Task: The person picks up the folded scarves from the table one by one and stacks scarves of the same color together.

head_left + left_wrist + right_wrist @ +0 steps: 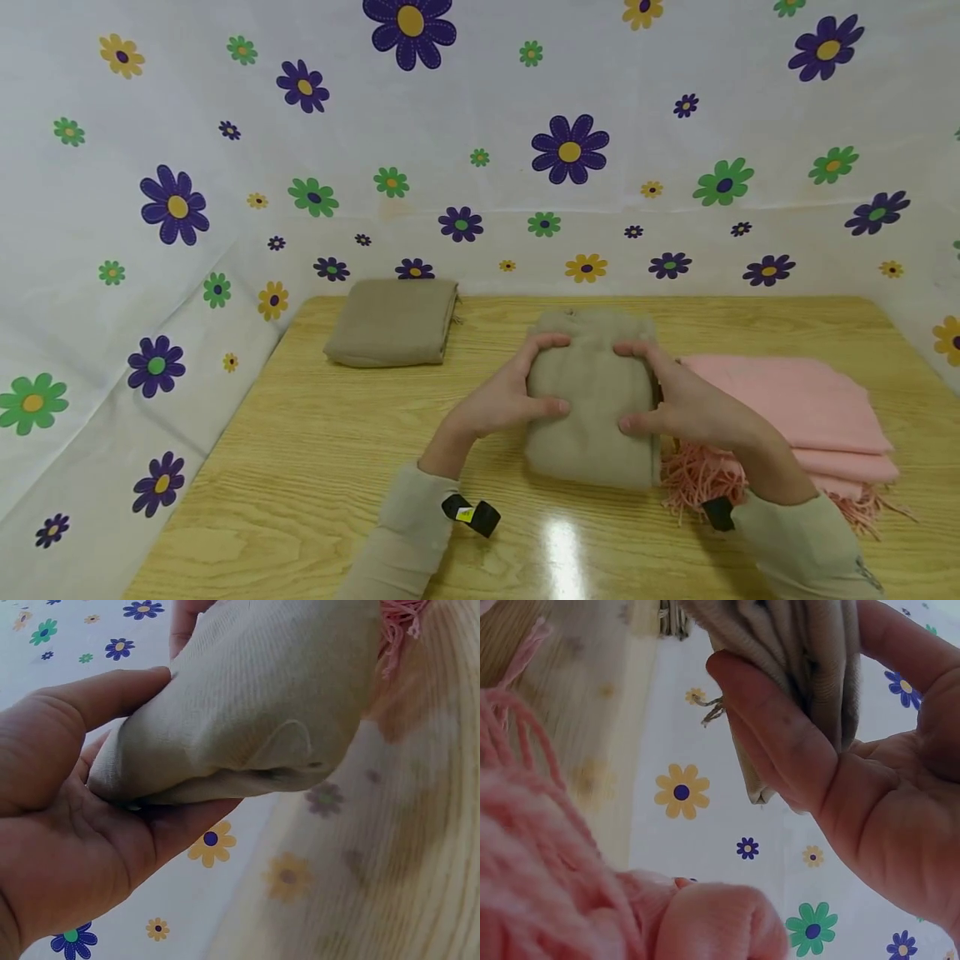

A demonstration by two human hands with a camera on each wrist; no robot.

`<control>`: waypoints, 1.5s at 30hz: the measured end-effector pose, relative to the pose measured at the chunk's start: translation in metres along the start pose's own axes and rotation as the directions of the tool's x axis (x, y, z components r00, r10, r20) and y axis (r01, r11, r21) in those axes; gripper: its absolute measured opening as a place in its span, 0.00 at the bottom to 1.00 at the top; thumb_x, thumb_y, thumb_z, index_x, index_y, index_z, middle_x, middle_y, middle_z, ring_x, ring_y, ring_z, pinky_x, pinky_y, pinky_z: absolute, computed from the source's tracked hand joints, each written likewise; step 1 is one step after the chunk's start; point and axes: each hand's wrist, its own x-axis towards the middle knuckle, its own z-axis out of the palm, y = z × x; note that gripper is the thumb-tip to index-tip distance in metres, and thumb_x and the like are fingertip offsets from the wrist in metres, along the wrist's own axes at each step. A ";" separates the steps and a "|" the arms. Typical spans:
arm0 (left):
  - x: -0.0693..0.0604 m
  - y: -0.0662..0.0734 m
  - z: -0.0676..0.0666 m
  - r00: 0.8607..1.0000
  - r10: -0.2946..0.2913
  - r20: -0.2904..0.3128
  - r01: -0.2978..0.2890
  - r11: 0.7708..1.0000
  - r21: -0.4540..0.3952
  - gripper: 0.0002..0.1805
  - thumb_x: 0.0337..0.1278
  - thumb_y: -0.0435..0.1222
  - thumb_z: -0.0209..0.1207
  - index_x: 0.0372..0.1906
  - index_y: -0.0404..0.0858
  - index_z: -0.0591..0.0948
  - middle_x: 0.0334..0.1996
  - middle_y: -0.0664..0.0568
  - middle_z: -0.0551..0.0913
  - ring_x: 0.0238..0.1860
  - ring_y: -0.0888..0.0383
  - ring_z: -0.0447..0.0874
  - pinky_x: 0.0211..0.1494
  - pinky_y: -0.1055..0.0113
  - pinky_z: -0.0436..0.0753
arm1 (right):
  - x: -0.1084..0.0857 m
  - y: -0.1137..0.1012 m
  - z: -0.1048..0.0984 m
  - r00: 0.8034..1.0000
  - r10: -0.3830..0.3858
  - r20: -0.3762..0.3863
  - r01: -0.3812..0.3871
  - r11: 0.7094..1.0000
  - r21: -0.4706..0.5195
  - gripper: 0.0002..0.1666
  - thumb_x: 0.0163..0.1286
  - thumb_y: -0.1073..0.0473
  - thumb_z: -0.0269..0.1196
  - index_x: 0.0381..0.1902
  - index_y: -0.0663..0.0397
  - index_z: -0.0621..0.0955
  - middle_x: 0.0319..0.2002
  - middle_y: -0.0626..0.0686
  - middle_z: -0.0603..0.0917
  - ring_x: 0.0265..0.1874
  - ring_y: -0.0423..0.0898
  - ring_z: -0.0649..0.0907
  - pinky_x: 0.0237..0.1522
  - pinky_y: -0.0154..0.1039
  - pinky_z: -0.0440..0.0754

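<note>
Both hands hold a folded beige scarf [592,450] over the middle of the table. My left hand [506,392] grips its left edge, thumb on top and fingers underneath, as the left wrist view shows. The right hand [693,400] grips the opposite edge in the same manner. Stacked layers of the beige scarf [829,682] show between thumb and fingers in the right wrist view. Just right of it lies a folded pink scarf [795,408] with a long tangled fringe [697,479], close under the right forearm.
Another folded beige scarf [393,325] lies at the back left of the wooden table [315,467], a little fringe at its right edge. A white flower-printed sheet [465,108] hangs behind the table and along both sides.
</note>
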 end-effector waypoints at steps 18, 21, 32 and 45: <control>0.005 -0.011 0.018 0.996 -0.066 0.068 0.060 0.994 0.087 0.42 0.59 0.34 0.67 0.71 0.59 0.58 0.67 0.47 0.61 0.61 0.52 0.68 0.63 0.55 0.70 | -0.001 0.014 0.007 1.000 0.003 -0.005 -0.004 0.985 -0.175 0.46 0.61 0.64 0.70 0.71 0.62 0.58 0.68 0.74 0.62 0.61 0.63 0.72 0.59 0.60 0.70; 0.006 -0.012 0.019 0.995 -0.077 0.065 0.070 0.992 0.105 0.41 0.59 0.34 0.67 0.71 0.59 0.58 0.66 0.47 0.62 0.60 0.53 0.69 0.63 0.55 0.70 | -0.001 0.016 0.009 1.000 0.004 -0.009 -0.006 0.979 -0.202 0.45 0.60 0.65 0.70 0.70 0.62 0.59 0.66 0.74 0.65 0.60 0.62 0.73 0.59 0.60 0.71; 0.009 -0.021 0.024 0.994 -0.084 0.075 0.065 0.971 0.232 0.41 0.61 0.36 0.66 0.74 0.53 0.57 0.66 0.47 0.67 0.60 0.55 0.71 0.63 0.59 0.71 | 0.005 0.019 0.020 0.999 0.034 0.011 -0.029 0.948 -0.317 0.43 0.60 0.67 0.70 0.67 0.64 0.60 0.52 0.71 0.77 0.48 0.57 0.79 0.45 0.51 0.78; 0.008 -0.019 0.025 0.991 -0.135 -0.023 0.134 0.931 0.339 0.44 0.60 0.39 0.67 0.76 0.43 0.55 0.66 0.36 0.66 0.65 0.46 0.67 0.67 0.51 0.68 | 0.011 0.021 0.017 1.000 0.006 0.030 0.004 0.938 -0.346 0.39 0.60 0.68 0.68 0.66 0.65 0.62 0.50 0.69 0.78 0.42 0.53 0.78 0.42 0.47 0.78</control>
